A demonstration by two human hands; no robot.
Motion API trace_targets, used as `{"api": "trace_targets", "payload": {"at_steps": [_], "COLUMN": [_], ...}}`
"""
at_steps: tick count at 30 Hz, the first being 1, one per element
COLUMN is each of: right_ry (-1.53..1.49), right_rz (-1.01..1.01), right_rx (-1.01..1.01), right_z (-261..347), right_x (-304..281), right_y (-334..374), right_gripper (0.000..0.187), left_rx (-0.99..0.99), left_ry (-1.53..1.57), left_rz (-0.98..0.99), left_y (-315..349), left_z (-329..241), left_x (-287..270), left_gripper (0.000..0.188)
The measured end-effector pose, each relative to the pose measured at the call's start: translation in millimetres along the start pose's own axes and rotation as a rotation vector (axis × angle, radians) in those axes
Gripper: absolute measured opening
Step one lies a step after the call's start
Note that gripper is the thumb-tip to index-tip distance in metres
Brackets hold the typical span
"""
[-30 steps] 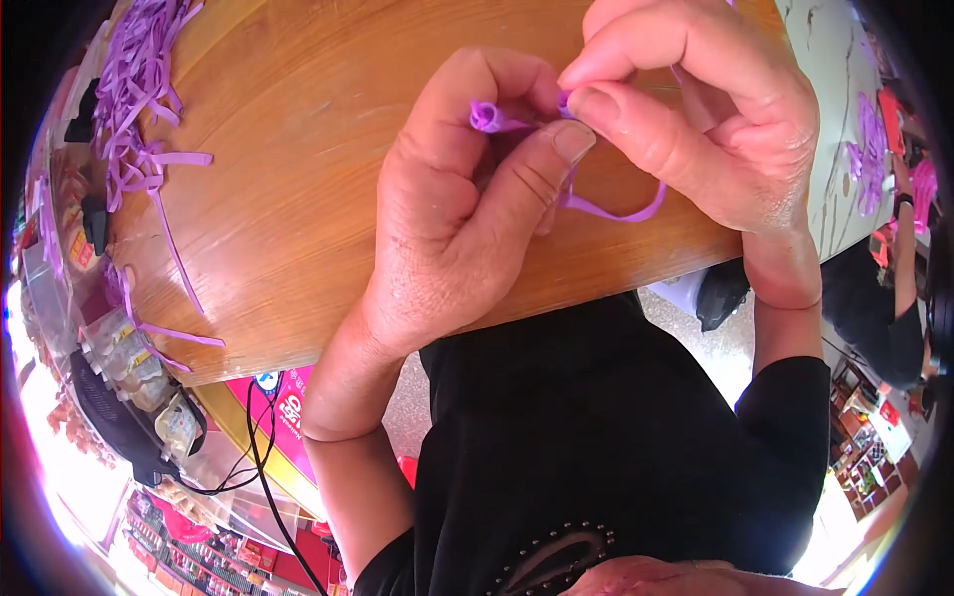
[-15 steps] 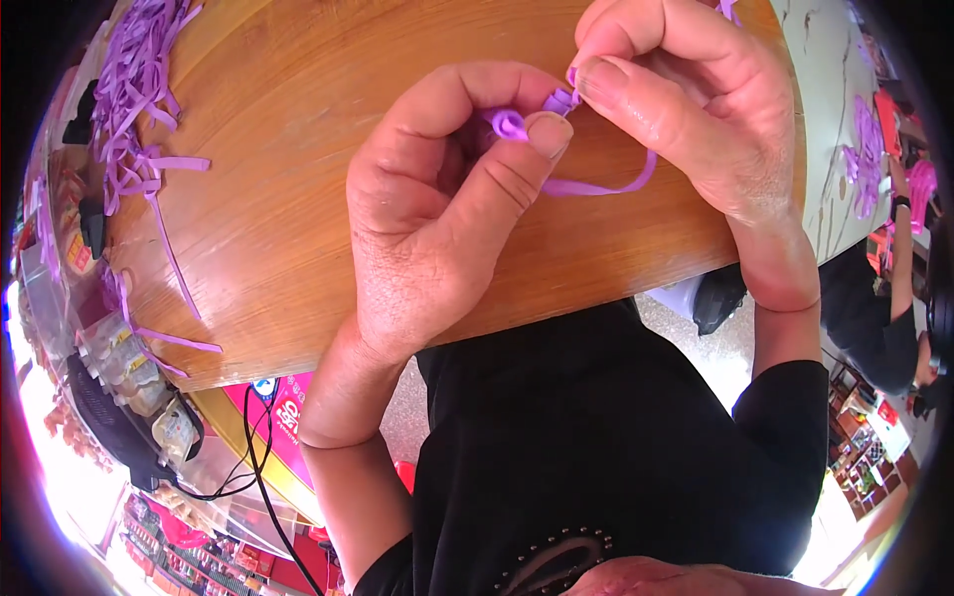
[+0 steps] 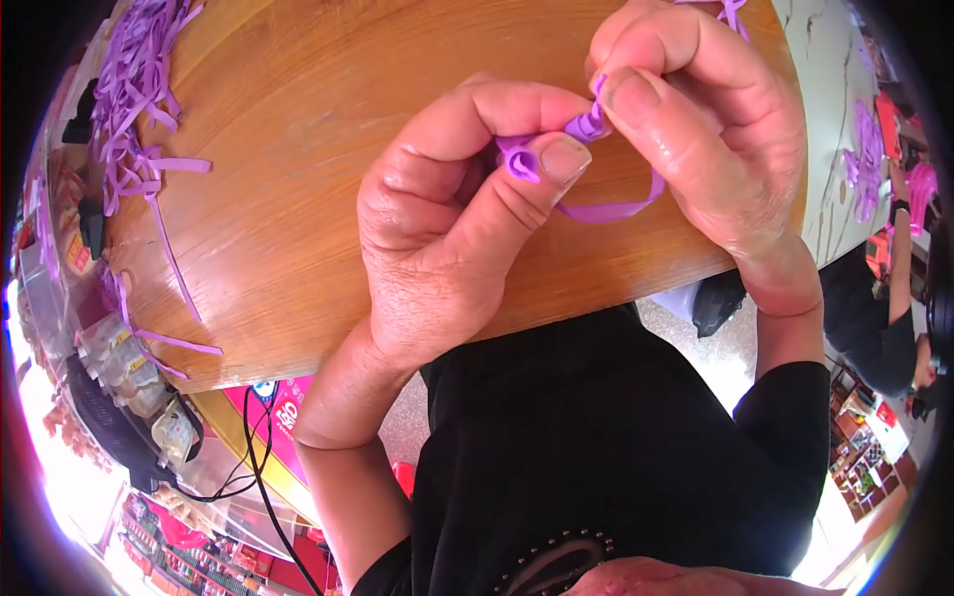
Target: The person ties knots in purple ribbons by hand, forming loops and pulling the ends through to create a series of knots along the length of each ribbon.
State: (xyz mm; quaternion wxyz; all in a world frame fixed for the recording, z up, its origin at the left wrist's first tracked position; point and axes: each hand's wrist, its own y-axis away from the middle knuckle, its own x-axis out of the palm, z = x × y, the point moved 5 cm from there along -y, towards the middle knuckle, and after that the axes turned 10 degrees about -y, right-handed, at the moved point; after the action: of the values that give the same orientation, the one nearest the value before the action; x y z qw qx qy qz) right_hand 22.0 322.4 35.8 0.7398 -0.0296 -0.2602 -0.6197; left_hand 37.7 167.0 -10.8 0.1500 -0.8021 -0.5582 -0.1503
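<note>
A narrow purple ribbon [image 3: 614, 212] stretches between my two hands above the wooden table [image 3: 288, 189]. Thumb and forefinger of my left hand [image 3: 447, 219] pinch its rolled part, with a curled end poking out beside the thumb. Close by on the right, my right hand [image 3: 711, 129] grips a twisted bit of the same ribbon between thumb and fingers. A loose loop of it hangs below, between the hands. What lies inside the curled left fingers is hidden.
A heap of purple ribbons [image 3: 139, 79] lies at the table's far left, with loose strands trailing nearer. More purple ribbons [image 3: 865, 164] lie on a white marbled surface [image 3: 830, 119] at right, near another person's arm [image 3: 900, 238]. Black cables [image 3: 260, 447] hang at lower left.
Both hands have shifted slightly right and toward me, still pinching the ribbon. The curled end and the hanging loop moved along with them.
</note>
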Motion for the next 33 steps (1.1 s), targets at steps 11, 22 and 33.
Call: {"api": "trace_targets", "payload": {"at_steps": [11, 22, 33], "right_ry": [0.277, 0.305, 0.021], "right_rz": [0.193, 0.276, 0.299], "right_rx": [-0.406, -0.155, -0.073], "right_z": [-28, -50, -46], "right_x": [12, 26, 20], "right_y": [-17, -19, -23], "right_gripper": [0.032, 0.046, 0.033], "left_rx": [0.034, -0.112, 0.015], "left_ry": [-0.027, 0.044, 0.068], "left_rz": [-0.123, -0.105, -0.110], "left_y": [0, 1, -2], "left_z": [1, -3, -1], "left_x": [-13, -14, -14], "left_gripper": [0.020, 0.020, 0.022]}}
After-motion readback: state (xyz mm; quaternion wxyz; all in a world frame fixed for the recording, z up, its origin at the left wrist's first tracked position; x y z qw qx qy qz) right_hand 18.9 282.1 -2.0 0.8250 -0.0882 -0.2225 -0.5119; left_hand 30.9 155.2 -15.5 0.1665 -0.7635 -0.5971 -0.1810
